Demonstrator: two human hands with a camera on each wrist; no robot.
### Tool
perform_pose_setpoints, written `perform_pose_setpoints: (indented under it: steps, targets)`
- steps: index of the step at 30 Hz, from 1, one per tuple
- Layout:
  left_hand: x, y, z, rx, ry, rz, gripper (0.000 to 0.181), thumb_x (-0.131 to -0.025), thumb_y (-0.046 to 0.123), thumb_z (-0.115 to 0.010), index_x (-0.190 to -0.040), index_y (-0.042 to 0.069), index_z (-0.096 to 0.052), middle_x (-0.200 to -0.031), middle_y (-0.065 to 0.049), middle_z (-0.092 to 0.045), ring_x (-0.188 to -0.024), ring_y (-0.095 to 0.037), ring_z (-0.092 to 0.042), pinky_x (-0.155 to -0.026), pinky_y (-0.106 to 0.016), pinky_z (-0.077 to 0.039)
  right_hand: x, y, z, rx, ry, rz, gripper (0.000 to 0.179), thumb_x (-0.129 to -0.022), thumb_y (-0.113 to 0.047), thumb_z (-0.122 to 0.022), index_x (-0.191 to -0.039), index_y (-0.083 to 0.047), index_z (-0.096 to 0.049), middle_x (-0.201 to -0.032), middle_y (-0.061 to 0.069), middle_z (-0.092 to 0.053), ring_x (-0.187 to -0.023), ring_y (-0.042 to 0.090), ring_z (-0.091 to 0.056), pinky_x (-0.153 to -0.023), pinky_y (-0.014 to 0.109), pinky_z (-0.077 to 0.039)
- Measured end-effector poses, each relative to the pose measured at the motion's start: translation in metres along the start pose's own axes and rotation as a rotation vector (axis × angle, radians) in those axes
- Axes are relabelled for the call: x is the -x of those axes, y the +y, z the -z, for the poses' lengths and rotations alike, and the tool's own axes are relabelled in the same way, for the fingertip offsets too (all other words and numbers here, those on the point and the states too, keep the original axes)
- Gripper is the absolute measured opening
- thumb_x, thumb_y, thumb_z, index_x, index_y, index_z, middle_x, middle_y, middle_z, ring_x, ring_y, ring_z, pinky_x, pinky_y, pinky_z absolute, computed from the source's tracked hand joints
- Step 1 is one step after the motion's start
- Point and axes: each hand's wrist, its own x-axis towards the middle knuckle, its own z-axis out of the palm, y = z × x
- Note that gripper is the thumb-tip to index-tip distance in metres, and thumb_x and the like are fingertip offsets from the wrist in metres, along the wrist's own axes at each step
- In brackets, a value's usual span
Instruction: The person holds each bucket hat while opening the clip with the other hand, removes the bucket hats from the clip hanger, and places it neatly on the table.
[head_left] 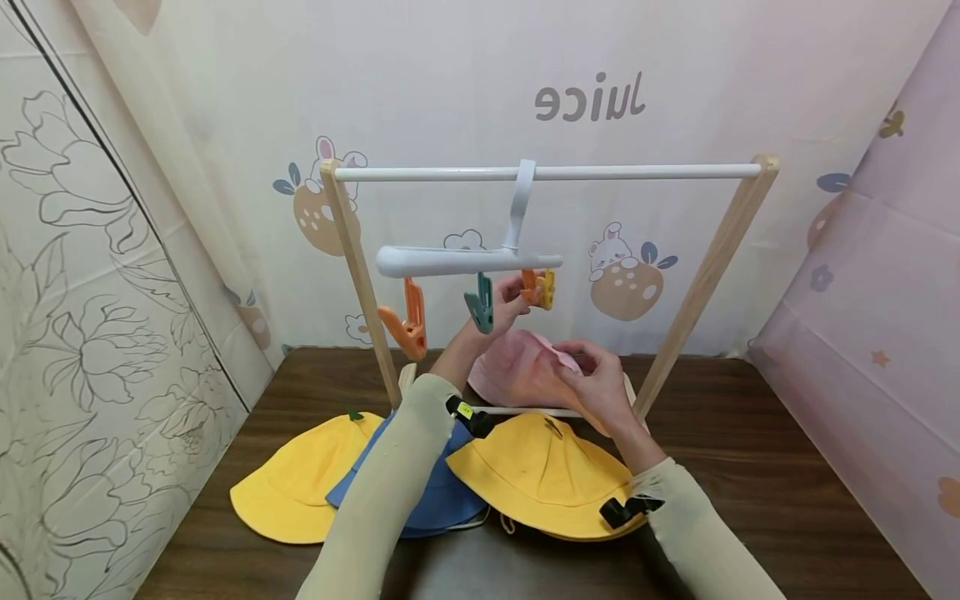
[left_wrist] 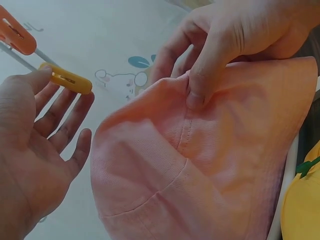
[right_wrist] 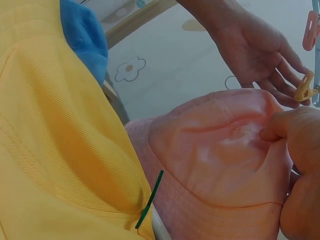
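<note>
A pink bucket hat (head_left: 513,373) hangs from my right hand (head_left: 600,385), which pinches its cloth between thumb and fingers. In the left wrist view the thumb lies over the hat's crown seam. My left hand (head_left: 508,307) reaches up to the far end of a white hanger (head_left: 450,262) and pinches a yellow clip (left_wrist: 72,80) there. The hat is just below and beside the left hand, apart from the clip. An orange clip (left_wrist: 17,34) sits next to the yellow one. A green clip (head_left: 482,304) and another orange clip (head_left: 408,321) hang from the nearer part of the hanger.
The hanger hooks over the white rod (head_left: 637,172) of a wooden rack (head_left: 708,283). Two yellow hats, one at left (head_left: 300,479) and one at right (head_left: 540,475), and a blue hat (head_left: 442,496) between them lie on the dark wooden table (head_left: 780,500) in front.
</note>
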Motion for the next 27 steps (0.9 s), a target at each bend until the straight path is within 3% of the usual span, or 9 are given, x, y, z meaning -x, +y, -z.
perform_pose_setpoints:
  steps: [3,6,13,18,21,27]
  targets:
    - [0.001,-0.002,0.001,-0.004,-0.033,-0.023,0.044,-0.119,0.011,-0.053,-0.160,-0.004,-0.054,-0.155,-0.031,-0.064,-0.135,-0.041,-0.072,-0.099,-0.023,-0.052,0.000,0.000,0.000,0.002,0.000,0.007,0.028,-0.101,-0.002,-0.081,-0.128,0.004,-0.078,-0.128,0.032,-0.077,-0.093,-0.007,-0.070,-0.083,0.010,-0.058]
    - [0.001,-0.005,0.003,-0.011,-0.061,-0.059,0.044,-0.119,0.014,-0.052,-0.161,-0.001,-0.054,-0.157,-0.029,-0.066,-0.141,-0.048,-0.069,-0.102,-0.026,-0.051,0.001,0.000,0.000,-0.001,-0.002,0.016,0.028,-0.101,-0.002,-0.081,-0.129,0.003,-0.078,-0.128,0.032,-0.077,-0.092,-0.006,-0.070,-0.082,0.010,-0.058]
    - [0.002,-0.006,0.006,-0.008,-0.027,-0.088,0.043,-0.118,0.021,-0.058,-0.159,0.007,-0.060,-0.153,-0.021,-0.072,-0.133,-0.037,-0.076,-0.101,-0.027,-0.053,0.001,0.000,-0.001,-0.009,0.000,0.025,0.028,-0.101,-0.002,-0.081,-0.129,0.003,-0.078,-0.126,0.032,-0.077,-0.090,-0.004,-0.069,-0.081,0.011,-0.058]
    - [0.005,0.001,0.007,0.061,-0.007,-0.160,0.043,-0.116,0.010,-0.057,-0.158,-0.001,-0.058,-0.150,-0.031,-0.070,-0.127,-0.040,-0.079,-0.099,-0.028,-0.053,0.001,0.001,-0.002,-0.007,0.010,0.029,0.027,-0.101,-0.001,-0.081,-0.127,0.003,-0.079,-0.123,0.032,-0.078,-0.087,-0.002,-0.068,-0.078,0.011,-0.056]
    - [0.008,0.009,0.007,0.101,-0.017,-0.188,0.045,-0.115,0.006,-0.054,-0.160,-0.003,-0.055,-0.151,-0.035,-0.067,-0.122,-0.030,-0.081,-0.097,-0.027,-0.054,0.001,0.002,-0.002,-0.006,0.016,0.035,0.027,-0.100,-0.001,-0.081,-0.126,0.003,-0.079,-0.121,0.032,-0.078,-0.085,-0.001,-0.067,-0.076,0.011,-0.055]
    - [0.011,0.018,0.008,0.068,-0.044,-0.229,0.049,-0.115,0.001,-0.051,-0.164,-0.005,-0.048,-0.156,-0.036,-0.062,-0.135,-0.056,-0.070,-0.095,-0.025,-0.055,0.000,0.001,-0.002,-0.020,0.013,0.037,0.026,-0.100,-0.002,-0.081,-0.126,0.003,-0.079,-0.119,0.032,-0.078,-0.083,0.000,-0.066,-0.074,0.013,-0.055]
